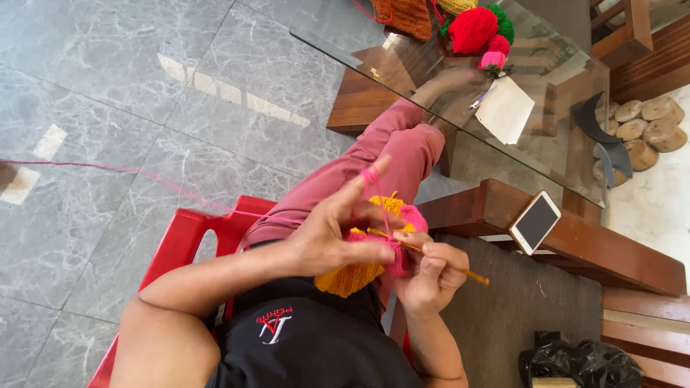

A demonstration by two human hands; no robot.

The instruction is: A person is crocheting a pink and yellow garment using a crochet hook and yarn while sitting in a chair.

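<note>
I'm working a yellow-orange and pink crocheted yarn piece (359, 276) with an orange wooden hook (460, 271); pink yarn strand (144, 176) is trailing over grey marbled floor tiles (144, 65). I'm sitting on a red plastic chair (183, 241), wearing dusty-pink trousers (374, 162).
</note>
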